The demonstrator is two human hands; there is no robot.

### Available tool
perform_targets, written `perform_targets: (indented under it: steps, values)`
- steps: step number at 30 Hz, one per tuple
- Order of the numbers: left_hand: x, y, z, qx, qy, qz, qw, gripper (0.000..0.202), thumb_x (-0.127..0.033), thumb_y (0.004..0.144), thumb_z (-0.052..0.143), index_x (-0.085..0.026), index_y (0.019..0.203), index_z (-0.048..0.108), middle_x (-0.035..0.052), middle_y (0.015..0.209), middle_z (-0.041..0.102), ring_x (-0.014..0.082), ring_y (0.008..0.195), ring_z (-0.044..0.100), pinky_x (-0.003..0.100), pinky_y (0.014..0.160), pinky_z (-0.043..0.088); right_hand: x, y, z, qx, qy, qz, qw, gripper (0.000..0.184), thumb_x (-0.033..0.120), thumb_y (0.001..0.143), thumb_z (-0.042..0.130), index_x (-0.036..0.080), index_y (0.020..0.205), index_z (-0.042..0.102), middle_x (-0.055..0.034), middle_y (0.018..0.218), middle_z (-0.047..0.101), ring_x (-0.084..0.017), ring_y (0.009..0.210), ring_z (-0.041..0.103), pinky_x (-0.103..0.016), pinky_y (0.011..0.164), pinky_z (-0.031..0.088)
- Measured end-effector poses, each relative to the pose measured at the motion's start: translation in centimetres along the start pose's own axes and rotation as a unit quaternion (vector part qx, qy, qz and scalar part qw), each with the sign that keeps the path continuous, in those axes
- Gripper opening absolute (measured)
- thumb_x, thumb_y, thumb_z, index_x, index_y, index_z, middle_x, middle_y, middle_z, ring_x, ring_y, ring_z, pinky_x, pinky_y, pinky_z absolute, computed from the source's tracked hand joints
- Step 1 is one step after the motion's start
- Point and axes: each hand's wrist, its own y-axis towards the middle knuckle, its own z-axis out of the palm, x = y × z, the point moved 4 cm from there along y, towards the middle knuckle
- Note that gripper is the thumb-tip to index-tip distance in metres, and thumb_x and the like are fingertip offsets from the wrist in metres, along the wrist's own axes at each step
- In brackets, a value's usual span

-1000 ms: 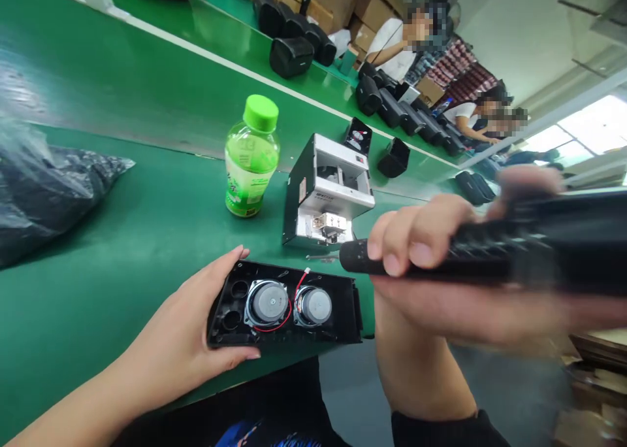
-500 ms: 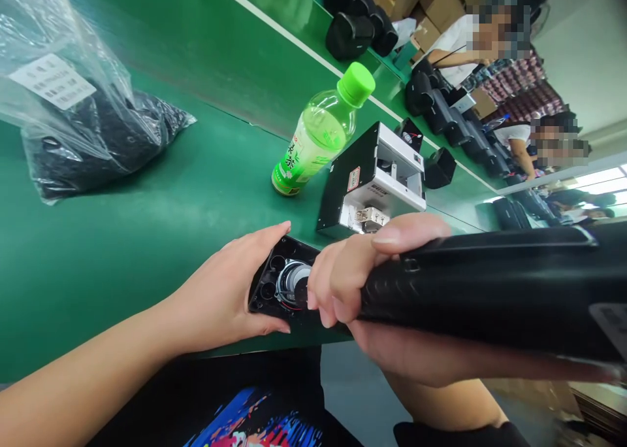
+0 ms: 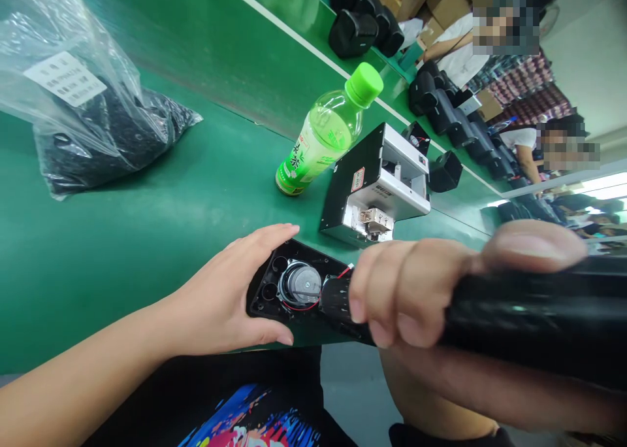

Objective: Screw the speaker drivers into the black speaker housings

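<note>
A black plastic speaker panel [image 3: 264, 290] lies face-in on the green bench [image 3: 147, 238], a round speaker driver [image 3: 300, 285] and red wire [image 3: 295, 307] showing inside. The left hand [image 3: 220, 290] holds its end, the grip spread wide, fingers curling round the panel's edge. The right hand [image 3: 406, 297] has a closed grip around a black electric screwdriver [image 3: 533, 316], whose nose lies over the panel's right half, hiding that part. Beyond stand a metal-framed machine [image 3: 375, 185] and a green-capped drink bottle [image 3: 326, 133], with a clear plastic bag [image 3: 83, 100] of black parts to the left.
</note>
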Motion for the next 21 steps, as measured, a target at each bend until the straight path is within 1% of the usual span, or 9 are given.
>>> perform_targets:
  steps: [1, 3, 5, 7, 9, 13, 15, 17, 21]
  values:
    - [-0.4, -0.1, -0.3, -0.006, -0.009, -0.005, 1.0, 0.098, -0.058, 0.093, 0.087, -0.037, 0.173, 0.034, 0.0131, 0.183, 0.042, 0.04, 0.167, 0.046, 0.061, 0.136, 0.046, 0.4, -0.1, -0.7, -0.01, 0.006, -0.017, 1.0, 0.028, 0.05, 0.116, 0.054, 0.039, 0.114, 0.079, 0.0049, 0.065, 0.072, -0.019, 0.048, 0.067, -0.041, 0.055, 0.065]
    - [-1.5, -0.1, -0.8, -0.018, 0.015, -0.015, 1.0, 0.047, -0.045, 0.104, 0.073, -0.034, 0.148, 0.063, 0.0108, 0.182, 0.041, 0.0378, 0.168, 0.045, 0.062, 0.134, 0.048, 1.2, -0.2, -2.2, -0.051, 0.01, -0.045, 0.998, 0.016, 0.049, 0.11, 0.067, 0.04, 0.114, 0.08, 0.0076, 0.062, 0.07, -0.016, 0.042, 0.061, -0.038, 0.051, 0.062]
    - [-2.6, 0.3, -1.1, -0.019, 0.092, -0.017, 0.995, 0.018, -0.038, 0.104, 0.066, -0.031, 0.116, 0.078, 0.0089, 0.18, 0.044, 0.0399, 0.166, 0.047, 0.067, 0.129, 0.052, 1.8, -0.1, -3.7, -0.108, -0.012, -0.063, 0.992, 0.017, 0.052, 0.102, 0.079, 0.04, 0.114, 0.08, 0.0087, 0.059, 0.067, -0.016, 0.04, 0.059, -0.038, 0.05, 0.06]
    - [-3.5, 0.9, -1.2, -0.005, 0.175, -0.013, 0.984, 0.014, -0.036, 0.096, 0.07, -0.031, 0.098, 0.083, 0.0092, 0.175, 0.052, 0.0455, 0.159, 0.054, 0.076, 0.12, 0.055, 2.4, 0.4, -5.0, -0.155, -0.034, -0.092, 0.983, 0.025, 0.058, 0.096, 0.083, 0.039, 0.112, 0.081, 0.0083, 0.059, 0.065, -0.016, 0.041, 0.057, -0.037, 0.049, 0.058]
    - [-3.8, 1.8, -0.9, 0.013, 0.238, -0.008, 0.971, 0.009, -0.034, 0.086, 0.078, -0.031, 0.088, 0.086, 0.0118, 0.166, 0.062, 0.0491, 0.146, 0.064, 0.08, 0.111, 0.059, 2.8, 1.3, -5.7, -0.161, -0.055, -0.127, 0.977, 0.035, 0.068, 0.094, 0.079, 0.036, 0.108, 0.082, 0.0061, 0.06, 0.066, -0.017, 0.044, 0.057, -0.036, 0.048, 0.056]
    - [-3.6, 3.3, 0.0, 0.032, 0.317, 0.032, 0.947, 0.005, -0.034, 0.069, 0.088, -0.032, 0.073, 0.086, 0.0153, 0.143, 0.077, 0.0493, 0.127, 0.072, 0.08, 0.104, 0.061, 2.2, 3.6, -6.9, -0.177, -0.081, -0.197, 0.961, 0.063, 0.089, 0.092, 0.061, 0.03, 0.102, 0.079, 0.0036, 0.06, 0.064, -0.016, 0.045, 0.059, -0.031, 0.047, 0.052]
    - [-3.4, 3.6, 0.4, 0.02, 0.343, 0.052, 0.938, 0.002, -0.031, 0.069, 0.084, -0.033, 0.069, 0.084, 0.0141, 0.14, 0.078, 0.0481, 0.125, 0.073, 0.08, 0.104, 0.061, 1.2, 4.5, -7.5, -0.196, -0.068, -0.239, 0.948, 0.069, 0.094, 0.094, 0.052, 0.029, 0.097, 0.075, 0.004, 0.057, 0.061, -0.015, 0.04, 0.056, -0.028, 0.042, 0.047]
    - [-3.1, 3.7, 0.7, 0.01, 0.362, 0.059, 0.93, 0.011, -0.029, 0.073, 0.076, -0.033, 0.064, 0.081, 0.0132, 0.138, 0.078, 0.046, 0.124, 0.073, 0.079, 0.103, 0.061, -0.1, 5.3, -7.8, -0.19, -0.047, -0.261, 0.945, 0.074, 0.097, 0.095, 0.043, 0.029, 0.095, 0.073, 0.0046, 0.053, 0.058, -0.015, 0.036, 0.051, -0.028, 0.036, 0.043]
    - [-2.3, 3.4, 0.8, 0.018, 0.363, 0.064, 0.93, 0.024, -0.028, 0.082, 0.066, -0.034, 0.064, 0.08, 0.011, 0.136, 0.078, 0.0443, 0.123, 0.072, 0.079, 0.105, 0.058, -2.4, 6.4, -8.6, -0.163, -0.027, -0.218, 0.962, 0.08, 0.103, 0.092, 0.037, 0.03, 0.098, 0.071, 0.0056, 0.053, 0.058, -0.016, 0.035, 0.049, -0.029, 0.034, 0.042]
